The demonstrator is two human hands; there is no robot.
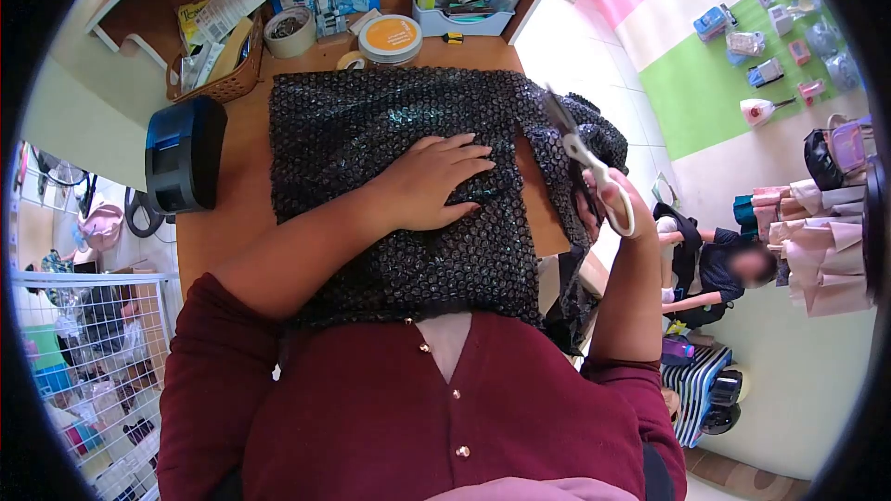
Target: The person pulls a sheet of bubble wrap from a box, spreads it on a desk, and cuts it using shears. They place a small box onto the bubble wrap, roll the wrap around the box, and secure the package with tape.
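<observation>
Black bubble wrap (371, 121) lies spread over the wooden desk. My left hand (432, 181) rests flat on it, fingers spread and holding nothing. On the right, my right hand (613, 204) grips white-handled scissors (577, 147), whose blades point up and away from me. A cut gap runs down the wrap between the wide sheet and a narrower strip (548, 153) at the right, joined near the far edge. The strip hangs over the desk's right side, near my right hand.
A wicker basket (223, 83), tape roll (290, 32), orange-lidded tin (390, 39) and blue organiser (464, 20) line the back. A black device (184, 153) stands at the left edge. Another person (710, 269) is at the right, beyond the desk.
</observation>
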